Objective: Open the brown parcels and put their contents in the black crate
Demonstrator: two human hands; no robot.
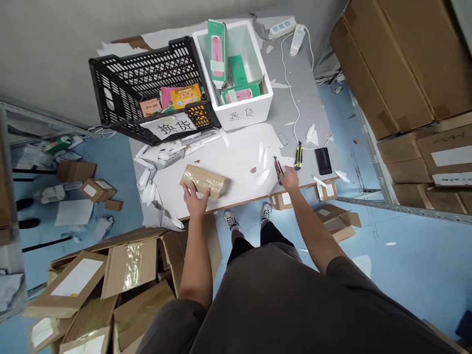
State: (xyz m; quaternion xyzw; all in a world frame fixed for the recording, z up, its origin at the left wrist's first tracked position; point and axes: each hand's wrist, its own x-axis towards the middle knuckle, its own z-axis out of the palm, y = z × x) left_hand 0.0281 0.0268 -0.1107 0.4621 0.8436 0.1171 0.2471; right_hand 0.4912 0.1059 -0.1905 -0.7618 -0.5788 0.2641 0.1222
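Taped cardboard parcel (204, 181), lying flat near the front edge of the white counter (236, 157). Left hand (195, 199) grasps the parcel, its fingers curled over the long side nearest the person. Right hand (289, 178), at the counter's front edge, lies against a red-and-black utility knife (277, 169); whether it is clenched on the handle cannot be told. A yellow-and-black utility knife (298, 156) lies on the counter just beyond the right hand, and a black smartphone (323, 161) lies near the counter's right edge. White paper scraps (147, 191) are scattered along the counter's left side. At the counter's far edge stand a black plastic crate (121, 83) holding printed packets (180, 96) and a white foam box (239, 115) holding pink-and-green product cartons (217, 49); a white power strip (282, 27) lies beside them. Opened cardboard mailers (129, 265) are heaped on the floor left of the counter; brown cartons (398, 64) are shelved to its right.
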